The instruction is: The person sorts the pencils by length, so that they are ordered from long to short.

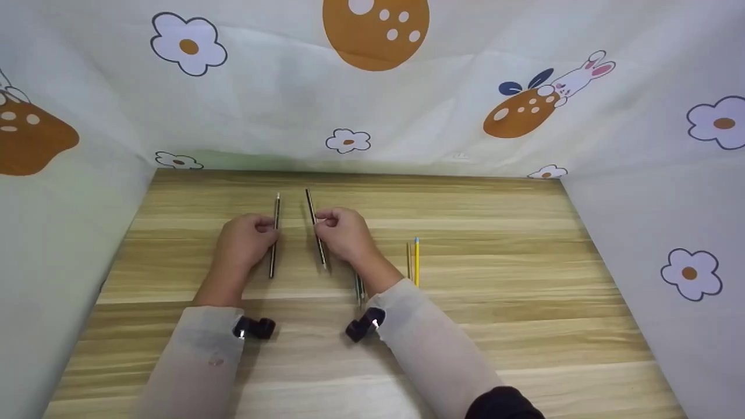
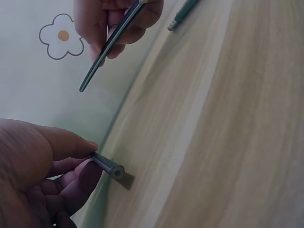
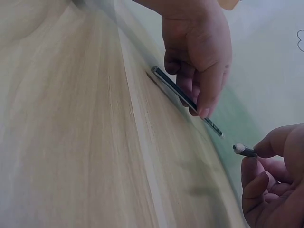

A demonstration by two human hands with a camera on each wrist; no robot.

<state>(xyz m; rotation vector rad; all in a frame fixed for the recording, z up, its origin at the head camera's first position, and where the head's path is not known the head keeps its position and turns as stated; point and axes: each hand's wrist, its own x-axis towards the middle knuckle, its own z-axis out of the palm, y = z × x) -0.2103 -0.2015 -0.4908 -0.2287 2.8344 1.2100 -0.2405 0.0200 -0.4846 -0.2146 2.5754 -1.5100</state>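
My left hand pinches a dark pencil between thumb and fingers. Its pale sharpened tip points to the back wall, and its flat end faces the left wrist camera. To the right, my right hand pinches a second dark pencil. That one is turned the other way, its sharpened tip towards me. Both pencils are held over the wooden table, a small gap apart, their far ends leaning slightly different ways.
Dark green pencils lie beside my right wrist, partly hidden by it. Further right are a yellow pencil with a blue end and a thin brown one, both cut off by my sleeve. Printed cloth walls enclose the table at back and sides.
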